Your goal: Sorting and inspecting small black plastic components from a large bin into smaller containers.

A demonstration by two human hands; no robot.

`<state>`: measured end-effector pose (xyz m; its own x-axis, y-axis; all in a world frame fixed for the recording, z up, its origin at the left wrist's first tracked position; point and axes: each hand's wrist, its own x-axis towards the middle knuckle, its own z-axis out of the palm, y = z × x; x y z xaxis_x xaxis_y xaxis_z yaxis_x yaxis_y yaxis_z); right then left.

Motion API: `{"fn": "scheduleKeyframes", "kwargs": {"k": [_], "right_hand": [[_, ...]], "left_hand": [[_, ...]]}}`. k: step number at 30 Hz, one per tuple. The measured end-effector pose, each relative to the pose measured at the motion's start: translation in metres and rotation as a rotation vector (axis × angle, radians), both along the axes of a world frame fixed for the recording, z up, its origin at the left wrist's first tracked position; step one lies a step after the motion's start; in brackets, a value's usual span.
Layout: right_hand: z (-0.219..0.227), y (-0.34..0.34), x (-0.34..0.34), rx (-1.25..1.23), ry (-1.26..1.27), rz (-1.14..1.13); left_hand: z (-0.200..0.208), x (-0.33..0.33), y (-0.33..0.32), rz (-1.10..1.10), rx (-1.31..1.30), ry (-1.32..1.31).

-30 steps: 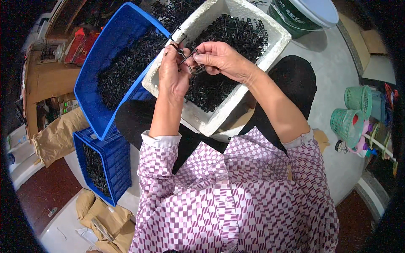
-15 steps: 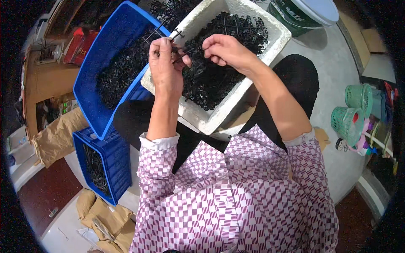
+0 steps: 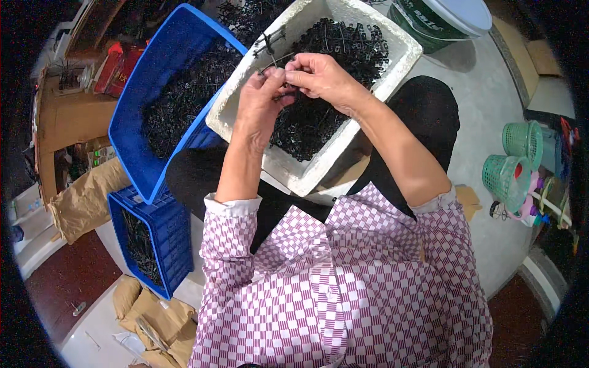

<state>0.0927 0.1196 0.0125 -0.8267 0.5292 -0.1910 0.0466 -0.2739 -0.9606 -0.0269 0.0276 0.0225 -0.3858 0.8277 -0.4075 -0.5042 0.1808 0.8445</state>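
My left hand [image 3: 256,109] is closed on a thin black plastic piece [image 3: 268,44] with short cross-arms, which sticks up past the fingertips. My right hand [image 3: 325,81] meets it, thumb and forefinger pinched at the same piece; its exact grip is hidden by the fingers. Both hands are above a white foam box [image 3: 228,113] between my knees. Inside the box lies a heap of small black plastic parts [image 3: 307,132], several with little holed tabs.
Left of the foam box, a large blue crate [image 3: 136,92] holds more black parts. A smaller blue crate [image 3: 178,236] stands below it. Beyond the box at right is a green bucket with a white lid [image 3: 463,15]. Green baskets [image 3: 506,178] sit far right; brown paper [image 3: 162,322] lies lower left.
My left hand has shifted right and slightly down with the black piece. My right hand has come left, and the fingertips of both hands now meet.
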Motion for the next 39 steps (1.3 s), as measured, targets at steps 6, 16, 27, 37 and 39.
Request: {"fn": "scheduleKeyframes", "kwargs": {"k": [6,16,27,37,39], "right_hand": [[-0.001,-0.006,-0.001,-0.114,0.012,-0.174],[-0.014,-0.002,-0.01,-0.55,0.149,-0.624],[0.004,0.0,0.008,-0.568,0.195,-0.294],[-0.008,-0.009,-0.001,-0.494,0.213,-0.147],[-0.011,-0.007,0.002,-0.497,0.196,-0.125]], "left_hand": [[-0.003,0.014,0.002,0.008,0.093,0.175],[-0.008,0.038,0.009,-0.038,0.243,0.554],[0.002,0.007,0.004,0.28,0.267,0.077],[-0.006,0.012,0.008,0.184,0.254,0.254],[-0.005,0.014,0.007,0.129,0.228,0.285]]}}
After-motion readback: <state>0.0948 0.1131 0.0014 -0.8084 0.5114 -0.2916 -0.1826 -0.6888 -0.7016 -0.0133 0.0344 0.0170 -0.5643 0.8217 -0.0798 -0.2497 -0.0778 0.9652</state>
